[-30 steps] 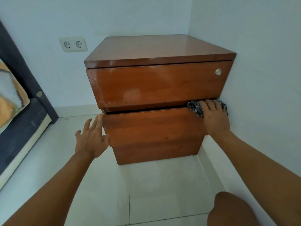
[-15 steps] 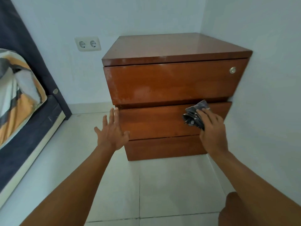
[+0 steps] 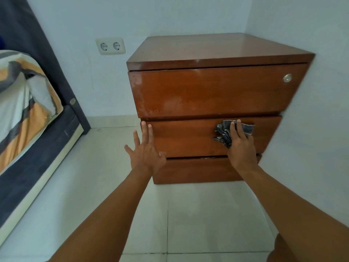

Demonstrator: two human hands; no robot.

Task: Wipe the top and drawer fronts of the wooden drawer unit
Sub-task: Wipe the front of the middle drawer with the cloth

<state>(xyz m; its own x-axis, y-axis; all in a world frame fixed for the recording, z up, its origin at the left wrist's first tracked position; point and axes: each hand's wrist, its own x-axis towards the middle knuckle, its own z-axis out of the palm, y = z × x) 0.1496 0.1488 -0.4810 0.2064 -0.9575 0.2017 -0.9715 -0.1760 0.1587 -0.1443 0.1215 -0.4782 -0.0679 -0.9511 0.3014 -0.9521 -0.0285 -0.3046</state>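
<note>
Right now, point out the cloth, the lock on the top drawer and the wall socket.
cloth (image 3: 222,136), head view: crumpled left part, beside the right hand's fingers.
lock (image 3: 287,78), head view: centre of the round metal face.
wall socket (image 3: 110,46), head view: middle of the plate, between its two outlets.

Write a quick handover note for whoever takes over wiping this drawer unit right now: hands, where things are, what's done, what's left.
Right hand: pressing the crumpled dark cloth flat against the middle drawer front, right of centre.
Left hand: open, fingers spread, braced on that drawer's left edge.
Drawer unit: in the corner, against the right wall; all drawers look closed.
Done: cannot tell from this view; the top drawer front shows pale, worn-looking patches along its lower part.
Left: finish the middle front, then the bottom front; recheck the top surface.
</note>
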